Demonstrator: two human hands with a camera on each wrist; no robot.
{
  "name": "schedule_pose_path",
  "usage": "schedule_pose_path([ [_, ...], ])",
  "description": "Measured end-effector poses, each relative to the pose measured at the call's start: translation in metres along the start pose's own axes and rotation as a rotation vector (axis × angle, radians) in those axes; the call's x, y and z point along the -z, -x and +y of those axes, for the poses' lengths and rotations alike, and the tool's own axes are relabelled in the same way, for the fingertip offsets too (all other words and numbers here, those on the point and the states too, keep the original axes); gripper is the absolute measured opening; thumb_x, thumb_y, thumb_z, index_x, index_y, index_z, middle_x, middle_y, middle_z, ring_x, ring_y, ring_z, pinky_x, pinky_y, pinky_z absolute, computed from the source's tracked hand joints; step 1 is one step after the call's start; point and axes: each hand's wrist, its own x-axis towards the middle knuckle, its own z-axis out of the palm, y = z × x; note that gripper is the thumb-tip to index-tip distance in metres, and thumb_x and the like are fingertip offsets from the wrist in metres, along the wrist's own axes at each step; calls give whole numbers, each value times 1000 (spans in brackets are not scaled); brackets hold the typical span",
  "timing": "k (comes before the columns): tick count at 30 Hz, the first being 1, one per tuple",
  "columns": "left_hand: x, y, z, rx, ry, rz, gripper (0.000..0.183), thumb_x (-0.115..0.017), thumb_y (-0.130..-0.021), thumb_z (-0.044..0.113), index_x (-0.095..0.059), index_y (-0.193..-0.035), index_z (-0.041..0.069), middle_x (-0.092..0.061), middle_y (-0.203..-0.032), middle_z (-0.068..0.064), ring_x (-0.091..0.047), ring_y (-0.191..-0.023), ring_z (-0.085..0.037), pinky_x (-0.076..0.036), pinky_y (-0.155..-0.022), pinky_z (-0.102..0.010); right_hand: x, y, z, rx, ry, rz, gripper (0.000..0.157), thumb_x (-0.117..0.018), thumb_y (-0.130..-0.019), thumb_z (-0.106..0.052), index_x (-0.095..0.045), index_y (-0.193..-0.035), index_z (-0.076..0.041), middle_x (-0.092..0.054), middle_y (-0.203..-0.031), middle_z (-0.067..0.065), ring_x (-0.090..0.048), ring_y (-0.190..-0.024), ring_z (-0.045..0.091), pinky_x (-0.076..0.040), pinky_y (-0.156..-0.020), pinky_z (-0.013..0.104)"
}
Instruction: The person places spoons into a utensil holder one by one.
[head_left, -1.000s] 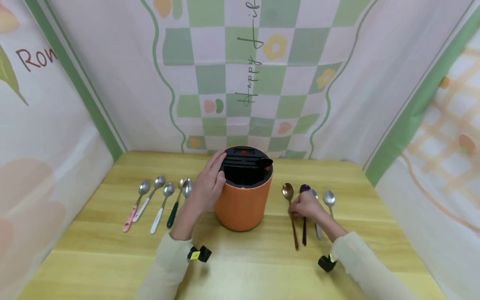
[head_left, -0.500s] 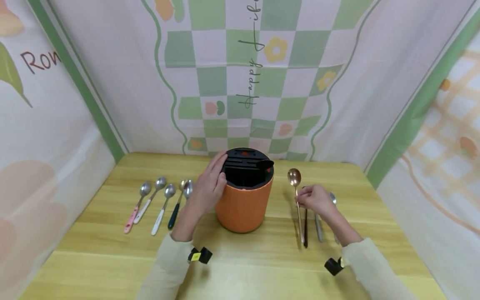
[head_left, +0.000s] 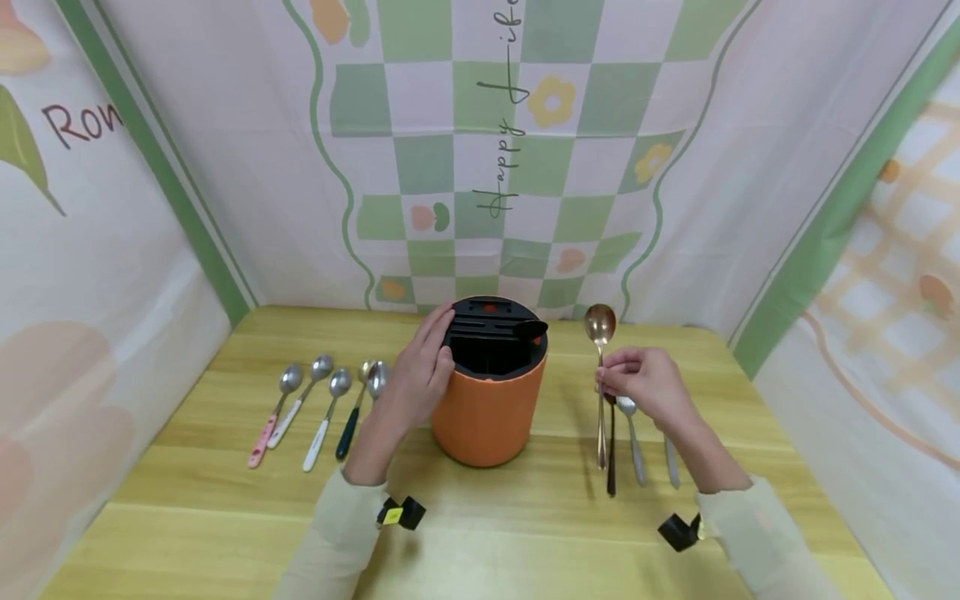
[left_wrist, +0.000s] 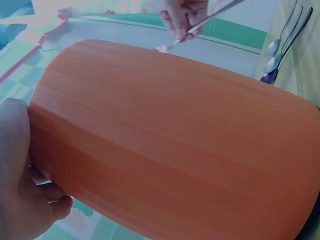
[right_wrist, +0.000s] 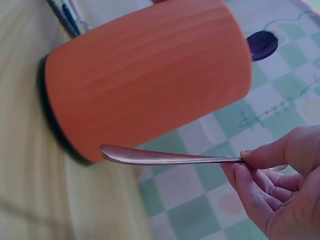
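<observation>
My right hand [head_left: 647, 385] pinches a copper-coloured spoon [head_left: 601, 327] midway along its handle, bowl up and raised off the table. In the right wrist view the spoon's handle [right_wrist: 170, 158] sticks out from between thumb and fingers. My left hand [head_left: 416, 377] holds the left side of the rim of an orange utensil holder [head_left: 487, 423]; in the left wrist view its fingers [left_wrist: 55, 205] bend round the rim. The holder has a black compartmented insert, and a dark spoon [head_left: 531, 329] stands in it, its bowl above the rim.
Several spoons with pink, white and dark handles, such as the pink-handled spoon [head_left: 264, 435], lie on the wooden table [head_left: 480, 533] at left. Under and beside my right hand lie a dark spoon [head_left: 611, 454] and silver spoons [head_left: 634, 442]. Patterned cloth [head_left: 495, 167] hangs behind.
My right hand has picked the copper-coloured spoon up off the table and raised it, moving slightly right and away from me. The left hand stays at the holder.
</observation>
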Motion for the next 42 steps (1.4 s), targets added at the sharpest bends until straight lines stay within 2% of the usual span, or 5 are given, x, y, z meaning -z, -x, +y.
schedule_pose_path([
  [9,0,2,0,-9,-9,8,56,-32,-102,21,-33,-155,4,-28,-164,-6,-39,-145,-28,-36,-118,-46,7,16,-31,41,123,62,29,-68,-92,-18,-63,-109,5,-73,-88,5,-69,-75,7,-58,-70,20],
  [16,0,3,-1,-7,-10,17,56,-32,-101,21,-34,-155,4,-29,-164,-6,-41,-144,-29,-37,-118,-46,8,22,-55,109,95,104,27,-69,-93,-18,-65,-107,4,-73,-85,-2,-72,-77,7,-58,-74,18],
  [24,-1,0,0,-14,-3,5,56,-31,-101,21,-34,-155,4,-29,-164,-7,-41,-144,-29,-38,-117,-46,7,25,-73,151,57,140,27,-70,-92,-19,-65,-105,4,-72,-81,-11,-72,-75,5,-58,-74,17],
  [33,-1,-2,2,-9,-10,1,56,-31,-102,22,-33,-155,4,-29,-164,-7,-40,-145,-28,-36,-118,-45,-1,28,-93,231,111,208,24,-72,-92,-23,-69,-101,-1,-73,-81,-7,-71,-72,3,-57,-70,16],
  [42,0,0,1,3,-11,5,56,-32,-101,21,-33,-155,4,-29,-164,-7,-40,-145,-29,-36,-118,-46,-9,29,-111,343,84,261,21,-72,-91,-19,-70,-99,1,-69,-76,-15,-70,-70,2,-56,-64,16],
])
